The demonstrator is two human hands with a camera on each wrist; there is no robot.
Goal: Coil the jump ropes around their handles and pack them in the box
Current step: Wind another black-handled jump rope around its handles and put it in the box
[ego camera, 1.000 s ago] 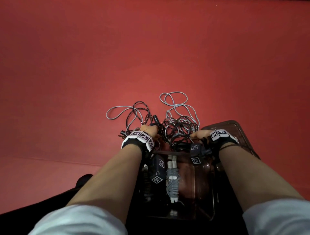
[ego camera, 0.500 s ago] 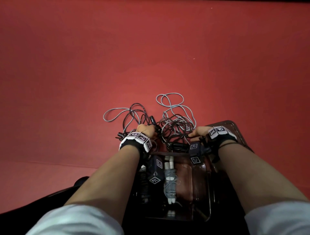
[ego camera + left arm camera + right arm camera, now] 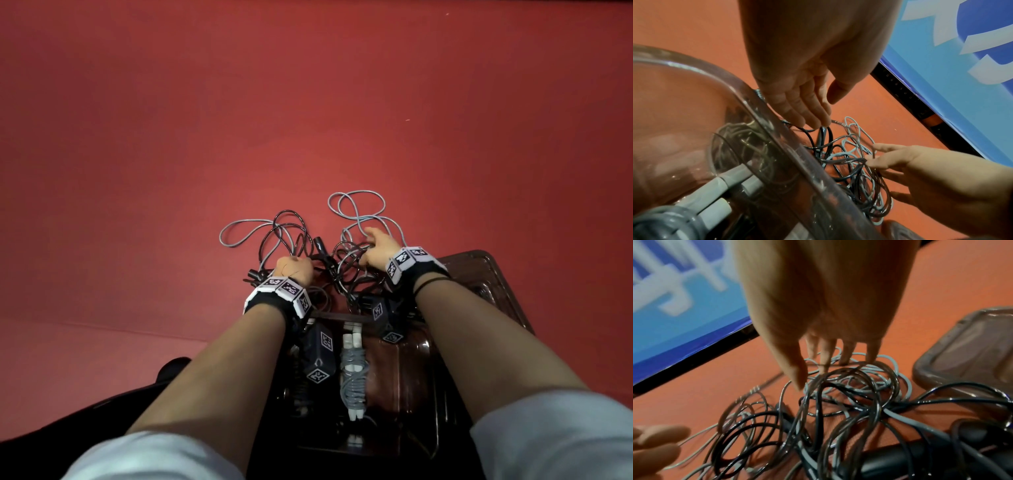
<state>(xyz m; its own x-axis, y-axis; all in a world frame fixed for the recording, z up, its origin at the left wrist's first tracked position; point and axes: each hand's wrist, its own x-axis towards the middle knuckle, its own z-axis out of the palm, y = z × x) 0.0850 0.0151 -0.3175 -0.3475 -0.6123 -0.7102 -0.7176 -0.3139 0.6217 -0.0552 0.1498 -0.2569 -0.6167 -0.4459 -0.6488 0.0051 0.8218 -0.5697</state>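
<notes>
Just beyond the clear plastic box (image 3: 507, 308), I see the tangled grey and black jump ropes (image 3: 308, 246) heaped on the red floor (image 3: 171, 171). My left hand (image 3: 797, 91) reaches down with straight, relaxed fingers onto black strands; my right hand (image 3: 818, 331) spreads its fingers over the grey loops, gripping nothing. One coiled grey rope with white handles (image 3: 352, 377) lies inside the box.

Marker-tagged black wristbands (image 3: 278, 294), white sleeves (image 3: 555, 442)
</notes>
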